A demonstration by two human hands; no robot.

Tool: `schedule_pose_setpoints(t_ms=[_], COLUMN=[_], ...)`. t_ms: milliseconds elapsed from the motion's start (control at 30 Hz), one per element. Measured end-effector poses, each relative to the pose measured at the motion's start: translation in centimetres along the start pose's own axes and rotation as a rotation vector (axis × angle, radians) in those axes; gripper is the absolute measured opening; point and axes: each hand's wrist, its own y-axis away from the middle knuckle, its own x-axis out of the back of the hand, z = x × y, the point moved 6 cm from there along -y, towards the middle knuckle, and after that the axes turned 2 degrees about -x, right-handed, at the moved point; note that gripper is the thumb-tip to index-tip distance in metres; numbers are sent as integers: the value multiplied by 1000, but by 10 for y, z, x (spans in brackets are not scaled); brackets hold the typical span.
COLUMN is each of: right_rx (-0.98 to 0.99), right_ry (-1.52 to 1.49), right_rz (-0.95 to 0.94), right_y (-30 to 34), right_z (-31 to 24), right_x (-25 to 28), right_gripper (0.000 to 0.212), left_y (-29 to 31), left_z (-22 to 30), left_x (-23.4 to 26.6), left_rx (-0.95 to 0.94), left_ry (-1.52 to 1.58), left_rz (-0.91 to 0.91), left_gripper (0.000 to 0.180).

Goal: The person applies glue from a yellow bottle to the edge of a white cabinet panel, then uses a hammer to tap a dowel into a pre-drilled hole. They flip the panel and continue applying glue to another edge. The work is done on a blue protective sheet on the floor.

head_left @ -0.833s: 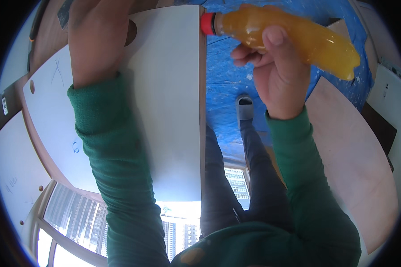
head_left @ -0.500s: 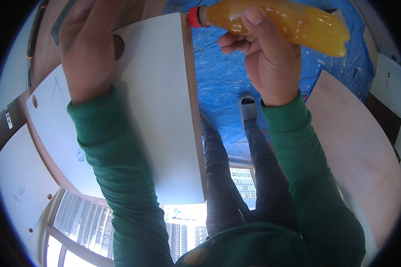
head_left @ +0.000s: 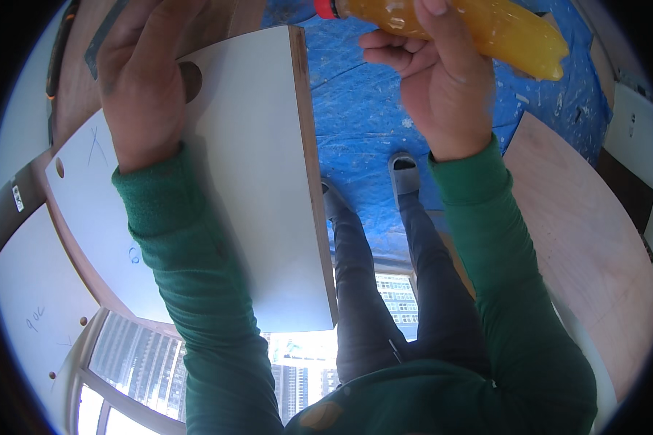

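My right hand (head_left: 450, 87) holds a clear plastic bottle (head_left: 497, 36) of orange-yellow liquid, thumb on top and fingers curled beneath. It lies nearly level at the upper edge, its red cap (head_left: 326, 9) pointing left above the corner of a white panel. My left hand (head_left: 146, 94) is bent over the far left part of that white-faced wooden panel (head_left: 261, 181); its fingertips run out past the top edge. A thin dark grey strip (head_left: 103, 40) shows along its fingers, its kind unclear. Beside the left hand, a round dark hole (head_left: 191, 81) pierces the panel.
More white panels with holes and pen marks (head_left: 98, 210) lie at the left. Blue sheeting (head_left: 363, 109) covers the floor around my feet. A bare plywood board (head_left: 580, 239) leans at the right. Windows (head_left: 138, 362) show tall buildings at the lower left.
My right hand and the bottle have moved up and slightly right; the cap is now farther from the panel's corner. My left hand has hardly shifted.
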Motion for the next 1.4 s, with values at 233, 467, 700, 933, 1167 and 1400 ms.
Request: schedule_pose_setpoints(t_ms=[233,467,700,933,1167,1400], right_rx=[-162,-136,-120,101,187,110], right_ry=[-154,-99,-23,115,166,132], right_rz=[-178,-128,-131,-108,-124,-126], right_y=[21,20,20,43,21,38], right_z=[19,31,28,14,7,7], right_x=[19,31,24,7,0,2], right_gripper=[48,50,53,38,35,37], left_y=[-1,8,9,-7,7,6], left_z=[-72,6,9,-37,15,8], left_x=[58,-2,-10,11,-13,-5], left_rx=[190,104,5,71,-20,47], left_ry=[221,-39,-135,158,-136,-70], left_rz=[243,101,131,203,110,46], left_gripper=[29,29,28,28,27,26])
